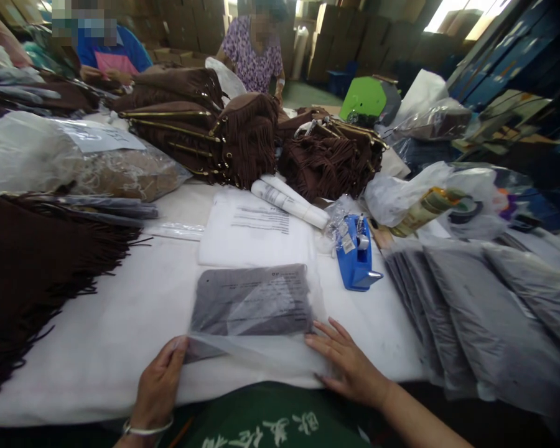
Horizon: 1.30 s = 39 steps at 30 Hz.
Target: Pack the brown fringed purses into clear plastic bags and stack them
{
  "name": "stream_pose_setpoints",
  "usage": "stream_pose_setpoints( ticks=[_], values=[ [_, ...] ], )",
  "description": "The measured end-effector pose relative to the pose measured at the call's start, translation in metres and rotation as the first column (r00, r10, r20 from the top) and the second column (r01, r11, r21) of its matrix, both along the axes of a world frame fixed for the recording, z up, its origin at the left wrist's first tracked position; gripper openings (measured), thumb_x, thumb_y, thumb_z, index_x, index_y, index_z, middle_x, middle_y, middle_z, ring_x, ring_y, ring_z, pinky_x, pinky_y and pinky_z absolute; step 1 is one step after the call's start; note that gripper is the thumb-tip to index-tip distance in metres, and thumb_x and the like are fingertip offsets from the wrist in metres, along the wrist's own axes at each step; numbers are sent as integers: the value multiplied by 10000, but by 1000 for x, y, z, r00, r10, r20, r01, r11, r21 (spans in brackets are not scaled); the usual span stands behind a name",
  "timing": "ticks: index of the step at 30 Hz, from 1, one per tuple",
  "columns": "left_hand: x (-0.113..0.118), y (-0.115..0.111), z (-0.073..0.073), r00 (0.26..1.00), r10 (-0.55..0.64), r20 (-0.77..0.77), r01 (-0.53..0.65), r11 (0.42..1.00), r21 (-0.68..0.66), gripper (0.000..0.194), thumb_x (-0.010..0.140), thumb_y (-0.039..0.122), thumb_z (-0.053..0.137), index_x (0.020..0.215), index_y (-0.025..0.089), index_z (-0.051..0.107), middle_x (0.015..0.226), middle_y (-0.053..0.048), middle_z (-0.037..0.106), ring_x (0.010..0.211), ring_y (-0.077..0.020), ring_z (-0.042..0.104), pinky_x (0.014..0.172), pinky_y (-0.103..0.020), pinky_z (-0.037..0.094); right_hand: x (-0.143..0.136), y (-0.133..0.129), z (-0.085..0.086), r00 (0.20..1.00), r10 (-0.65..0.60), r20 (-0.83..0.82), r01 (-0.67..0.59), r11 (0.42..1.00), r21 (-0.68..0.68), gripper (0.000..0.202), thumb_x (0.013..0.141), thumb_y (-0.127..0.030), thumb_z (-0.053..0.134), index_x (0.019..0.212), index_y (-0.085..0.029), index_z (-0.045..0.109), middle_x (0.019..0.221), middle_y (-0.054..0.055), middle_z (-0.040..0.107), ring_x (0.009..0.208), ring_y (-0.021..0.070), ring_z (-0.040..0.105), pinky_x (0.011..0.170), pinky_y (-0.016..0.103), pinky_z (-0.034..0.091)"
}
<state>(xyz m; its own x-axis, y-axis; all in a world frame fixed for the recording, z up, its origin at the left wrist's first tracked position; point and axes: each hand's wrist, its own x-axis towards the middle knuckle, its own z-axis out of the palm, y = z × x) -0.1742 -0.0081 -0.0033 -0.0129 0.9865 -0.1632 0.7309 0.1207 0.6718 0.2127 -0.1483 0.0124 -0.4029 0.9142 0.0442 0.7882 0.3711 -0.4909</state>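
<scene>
A dark flat item in a clear printed plastic bag point(252, 302) lies on the white-covered table in front of me. My left hand point(161, 373) pinches the near left corner of the bag's plastic, fingers closed. At the near right corner, my right hand point(348, 361) rests on the plastic with its fingers spread. The bag's near edge, a loose translucent strip, stretches between both hands. Just beyond lies a stack of white printed plastic bags point(256, 230). A blue tape dispenser point(355, 255) stands to the right of that stack.
Brown fringed material point(32, 267) covers the left side. Packed grey bags point(476, 311) lie at the right. Brown fringed bags point(242, 137), a rolled plastic bundle point(289, 202) and a filled plastic sack point(98, 162) lie farther back. Two people are across the table.
</scene>
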Motion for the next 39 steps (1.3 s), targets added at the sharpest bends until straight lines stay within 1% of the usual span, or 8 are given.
stream_pose_setpoints(
  ticks=[5,11,16,19,21,26,33,39],
  values=[
    [14,10,15,991,26,-129,-28,1000,-14,504,809,586,324,947,222,642,924,-21,719,932,-242,658,797,-301,523,-12,3,-22,965,-185,-186,229,939,257,362,858,-127,498,1203,-237,523,1033,41,665,1119,224,533,1047,488,306],
    [7,36,20,906,-241,-348,284,956,77,367,885,453,333,823,228,617,682,8,680,599,-174,648,575,-249,478,-38,18,-16,679,-696,-233,704,707,-60,293,949,-306,380,723,-205,535,686,29,593,669,178,550,641,290,411],
    [34,51,42,789,-312,-530,543,757,363,346,904,392,394,1045,155,601,875,-102,666,814,-272,607,753,-404,449,-43,35,-2,636,-771,-26,745,622,-240,371,935,-386,378,623,-208,467,553,-1,523,529,156,464,562,277,279],
    [74,48,47,706,-531,-469,707,567,422,322,905,391,458,1121,176,561,1028,-101,627,1011,-264,537,888,-413,414,-40,41,0,621,-783,-25,750,604,-271,364,917,-378,403,610,-204,494,545,9,533,525,157,459,557,283,238],
    [99,44,41,633,-674,-381,773,519,366,240,902,390,476,971,192,592,958,-72,622,945,-229,543,840,-371,433,-39,43,0,601,-798,-49,759,589,-276,369,906,-376,420,593,-202,507,535,8,536,517,152,456,548,278,233],
    [118,47,10,645,-724,-244,753,550,361,270,883,414,507,740,188,544,753,-31,568,758,-198,530,705,-335,420,-17,38,7,466,-870,-164,828,493,-265,327,825,-425,548,587,-202,567,496,-24,530,496,139,482,533,242,311],
    [107,60,-22,665,-726,-178,713,544,442,348,814,539,552,758,197,571,765,-30,589,759,-206,550,740,-336,422,80,51,34,100,-895,-435,982,158,-100,447,894,-499,359,1020,-157,617,999,84,645,948,200,562,829,291,405],
    [110,58,-16,677,-704,-216,713,552,432,393,822,573,510,736,198,585,758,-35,612,751,-202,569,733,-319,434,104,80,33,147,-843,-517,956,256,-146,432,852,-490,425,838,-169,713,1000,78,674,946,208,593,838,299,424]
  ],
)
